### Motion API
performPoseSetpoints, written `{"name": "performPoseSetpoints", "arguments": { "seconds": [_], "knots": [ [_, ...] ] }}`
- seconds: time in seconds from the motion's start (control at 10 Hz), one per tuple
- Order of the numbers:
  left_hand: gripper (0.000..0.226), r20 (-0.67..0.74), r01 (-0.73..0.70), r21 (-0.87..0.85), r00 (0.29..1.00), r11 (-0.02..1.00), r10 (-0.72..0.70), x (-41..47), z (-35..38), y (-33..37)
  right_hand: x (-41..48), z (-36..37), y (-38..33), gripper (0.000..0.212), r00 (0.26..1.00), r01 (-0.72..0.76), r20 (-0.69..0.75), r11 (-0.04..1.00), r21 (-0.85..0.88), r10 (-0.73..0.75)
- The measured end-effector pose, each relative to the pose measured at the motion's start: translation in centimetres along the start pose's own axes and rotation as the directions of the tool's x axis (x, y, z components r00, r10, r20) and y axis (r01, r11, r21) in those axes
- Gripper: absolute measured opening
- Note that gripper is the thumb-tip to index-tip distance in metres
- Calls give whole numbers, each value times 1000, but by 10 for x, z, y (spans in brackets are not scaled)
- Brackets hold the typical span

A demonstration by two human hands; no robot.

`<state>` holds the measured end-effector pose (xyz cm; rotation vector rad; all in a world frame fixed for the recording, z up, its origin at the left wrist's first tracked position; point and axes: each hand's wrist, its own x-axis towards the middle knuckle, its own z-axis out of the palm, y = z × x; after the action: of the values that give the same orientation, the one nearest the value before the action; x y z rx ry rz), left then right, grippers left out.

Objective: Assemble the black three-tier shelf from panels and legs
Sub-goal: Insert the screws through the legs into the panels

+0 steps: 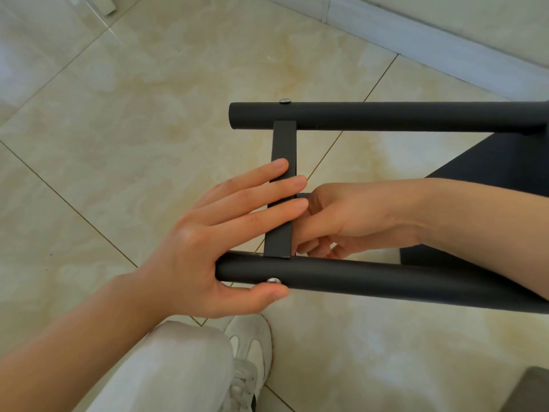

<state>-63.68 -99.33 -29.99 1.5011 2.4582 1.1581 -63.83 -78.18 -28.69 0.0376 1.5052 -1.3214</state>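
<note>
Two black legs lie side by side above the floor (148,114), the far leg (386,115) towards the wall edge and the near leg (386,282) close to the person. A flat bar (284,144) joins them near their free ends. One screw (285,100) sits on the far leg and another screw (274,281) on the near leg, each in line with the bar. A black panel (505,162) shows between the legs at the right edge of the view.

The left hand (214,242) lies flat on the bar with straight fingers, and its thumb touches the near leg just beside the screw, so the leg's end sits between thumb and fingers. The right hand (350,221) is between the two legs, just beside the bar, with curled fingers; I cannot tell if it holds something.

Below the near leg a pale trouser leg (178,376) and a white shoe (252,352) are on the floor. A white baseboard (416,34) runs along the far edge of the floor.
</note>
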Motion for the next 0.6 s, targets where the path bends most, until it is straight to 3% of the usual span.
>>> {"name": "performPoseSetpoints", "arguments": {
  "seconds": [0.1,0.2,0.4,0.6],
  "knots": [
    [61,-1,0,-6,1000,1000,0,0,0,0,-1,0,-2,18,1000,-19,-1,1000,10,19],
    [61,-6,-1,-10,1000,1000,1,1,0,0,-2,-3,-1,35,1000,8,20,998,64,-10],
    [60,-12,-4,-16,1000,1000,4,0,1,0,-2,2,-1,11,1000,-20,25,999,43,19],
    [60,-15,-2,-15,1000,1000,2,0,2,-1,-2,-4,0,37,998,-1,61,999,54,-2]
  ]
}}
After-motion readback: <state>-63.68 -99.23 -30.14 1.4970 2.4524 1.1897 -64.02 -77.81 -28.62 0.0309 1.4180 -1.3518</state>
